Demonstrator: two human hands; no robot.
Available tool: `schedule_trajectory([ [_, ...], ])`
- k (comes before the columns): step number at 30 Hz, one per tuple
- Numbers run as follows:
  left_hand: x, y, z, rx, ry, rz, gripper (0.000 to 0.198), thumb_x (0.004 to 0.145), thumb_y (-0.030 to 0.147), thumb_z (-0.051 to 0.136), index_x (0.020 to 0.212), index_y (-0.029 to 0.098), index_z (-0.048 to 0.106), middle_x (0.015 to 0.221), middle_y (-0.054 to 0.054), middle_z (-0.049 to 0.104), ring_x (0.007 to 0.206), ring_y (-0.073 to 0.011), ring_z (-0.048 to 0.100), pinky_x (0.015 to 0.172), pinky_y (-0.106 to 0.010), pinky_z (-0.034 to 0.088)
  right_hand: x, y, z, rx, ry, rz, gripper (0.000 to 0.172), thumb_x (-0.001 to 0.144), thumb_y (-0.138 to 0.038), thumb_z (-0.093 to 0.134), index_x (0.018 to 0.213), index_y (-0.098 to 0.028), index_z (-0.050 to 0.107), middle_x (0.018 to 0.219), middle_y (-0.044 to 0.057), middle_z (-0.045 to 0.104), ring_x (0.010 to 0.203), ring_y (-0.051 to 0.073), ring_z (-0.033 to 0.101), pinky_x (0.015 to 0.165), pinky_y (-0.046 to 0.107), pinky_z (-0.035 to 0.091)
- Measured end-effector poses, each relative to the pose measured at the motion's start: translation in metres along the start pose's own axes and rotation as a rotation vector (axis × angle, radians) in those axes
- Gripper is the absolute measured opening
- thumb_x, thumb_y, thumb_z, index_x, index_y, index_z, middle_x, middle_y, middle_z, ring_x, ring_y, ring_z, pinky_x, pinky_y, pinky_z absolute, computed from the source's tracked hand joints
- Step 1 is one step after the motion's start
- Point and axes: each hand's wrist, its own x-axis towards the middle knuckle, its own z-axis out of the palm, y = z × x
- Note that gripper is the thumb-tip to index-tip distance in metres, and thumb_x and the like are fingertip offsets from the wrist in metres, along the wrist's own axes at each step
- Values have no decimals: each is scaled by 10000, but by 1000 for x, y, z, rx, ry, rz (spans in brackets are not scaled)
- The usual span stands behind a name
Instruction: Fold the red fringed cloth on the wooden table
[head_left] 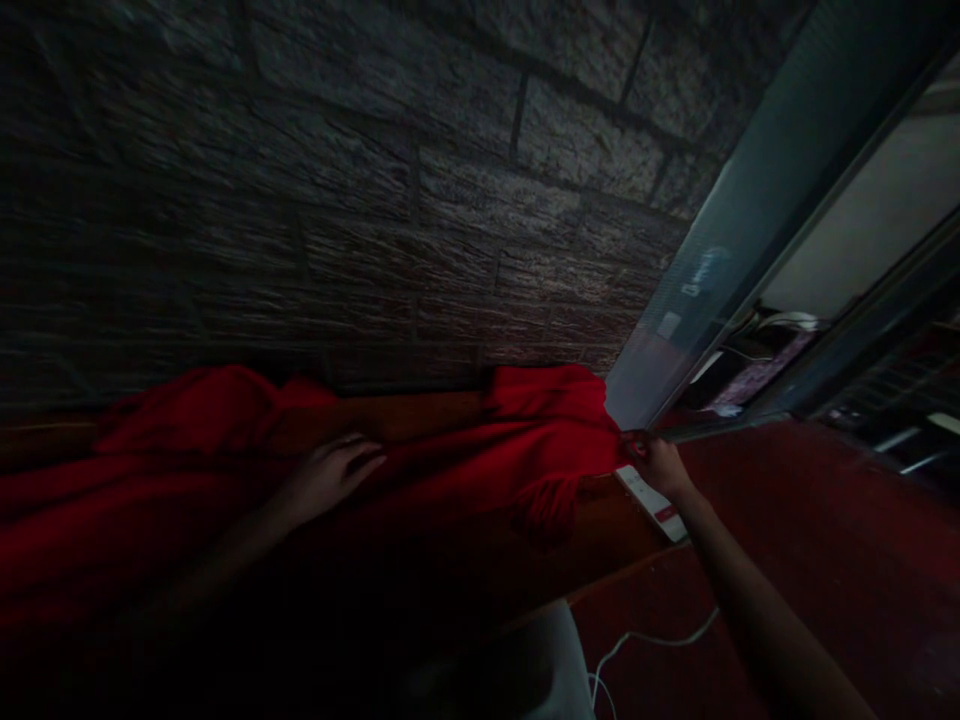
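A long red fringed cloth (pixel 465 465), like a scarf or shawl, lies stretched along a brown wooden table (pixel 600 540). Its tassels bunch near the right end and hang toward the front. My right hand (pixel 656 462) is closed on the cloth's right end, by the table's corner. Over the middle of the cloth is my left hand (pixel 337 472), thumb and fingers apart, holding nothing; whether it touches the fabric is too dark to tell. More red cloth (pixel 217 405) lies heaped behind it against the wall.
A rough stone-block wall (pixel 450 200) runs behind the table. At its right stands a grey pillar or door frame (pixel 705 260). A flat white item with a red patch (pixel 652 505) rests at the table's right edge. A white cable (pixel 660 640) crosses the red floor (pixel 825 560).
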Motion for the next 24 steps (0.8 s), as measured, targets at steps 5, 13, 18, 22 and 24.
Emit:
schedule_trajectory([
  [5, -6, -7, -3, -61, 14, 35, 474, 934, 593, 434, 971, 219, 723, 1007, -80, 719, 929, -235, 680, 865, -343, 532, 2, 12, -5, 125, 10, 108, 399, 892, -500, 472, 979, -179, 691, 883, 115, 739, 765, 230, 691, 692, 306, 531],
  [13, -3, -13, 4, -52, 53, -7, 519, 915, 625, 436, 1085, 205, 689, 1135, -106, 683, 1065, -270, 639, 958, -405, 488, 18, 39, -9, 336, 36, 187, 588, 808, -722, 531, 934, -160, 650, 942, 113, 707, 872, 225, 646, 840, 342, 513],
  [18, -1, -9, 1, -81, 3, -62, 437, 978, 521, 349, 916, 216, 656, 968, -62, 692, 898, -216, 667, 849, -340, 509, 27, 48, -29, 430, -150, 196, 600, 718, -690, 687, 974, -148, 703, 964, 116, 714, 882, 237, 656, 855, 365, 525],
  [22, -1, -7, 0, -52, 17, -150, 393, 981, 504, 330, 929, 216, 593, 930, -53, 693, 856, -220, 667, 838, -343, 499, 18, 76, -50, 476, -395, 246, 585, 687, -556, 790, 1113, -164, 707, 1097, 125, 714, 955, 250, 670, 891, 377, 529],
  [24, -1, -7, 0, -10, -15, -168, 392, 977, 501, 321, 912, 214, 580, 920, -55, 685, 853, -225, 658, 829, -350, 497, 12, 93, -56, 471, -467, 266, 580, 693, -581, 768, 1086, -156, 728, 1112, 141, 716, 968, 270, 679, 898, 394, 533],
])
